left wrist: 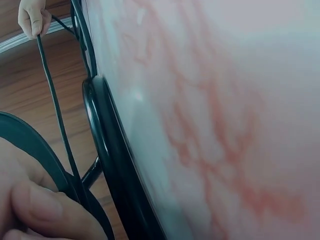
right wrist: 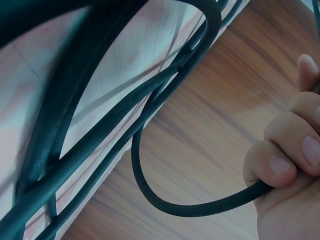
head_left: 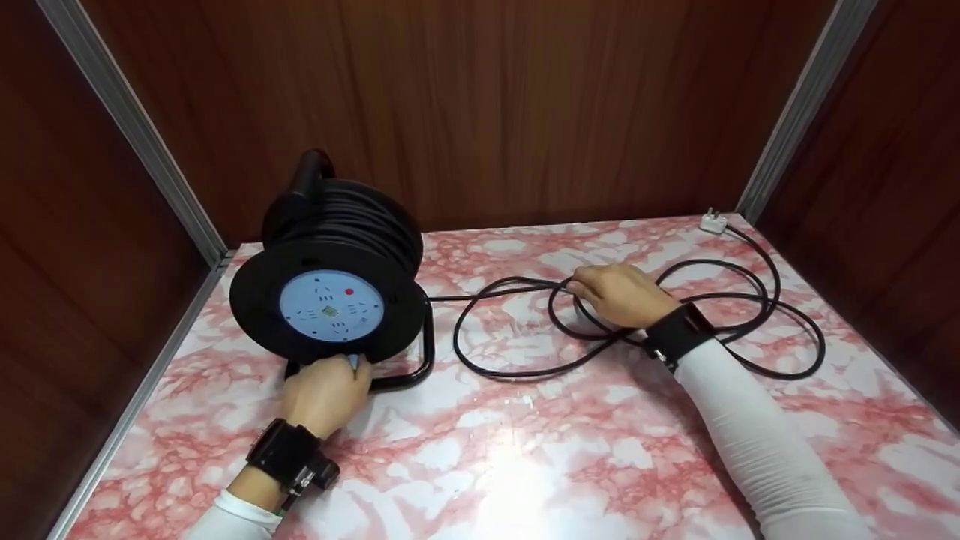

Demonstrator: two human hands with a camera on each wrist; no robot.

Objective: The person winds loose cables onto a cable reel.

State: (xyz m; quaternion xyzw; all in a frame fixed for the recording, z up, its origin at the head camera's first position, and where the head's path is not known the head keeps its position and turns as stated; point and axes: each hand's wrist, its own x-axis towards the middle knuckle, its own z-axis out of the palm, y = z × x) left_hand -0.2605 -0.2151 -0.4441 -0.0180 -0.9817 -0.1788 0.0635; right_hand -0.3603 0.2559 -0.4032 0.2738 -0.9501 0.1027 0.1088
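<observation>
A black cable reel (head_left: 255,296) with a pale blue socket face (head_left: 330,304) stands on the left, dark cable wound on its drum. At the lower rim of its disc, my left hand (head_left: 326,394) grips a small light-blue winding knob (head_left: 353,361), mostly hidden by the fingers. To the right, my right hand (head_left: 619,294) holds the black cable (head_left: 495,294) with fingers curled round it. From that hand the cable runs left to the reel. In the right wrist view the cable (right wrist: 200,210) hangs in a curve below the curled fingers (right wrist: 280,167).
Loose cable loops lie on the red-and-white marbled table (head_left: 480,450) around and right of the right hand. A white plug (head_left: 713,221) sits at the far right corner. The reel's black tube frame (head_left: 409,381) rests on the table. Brown wood-look panels (head_left: 510,112) enclose it.
</observation>
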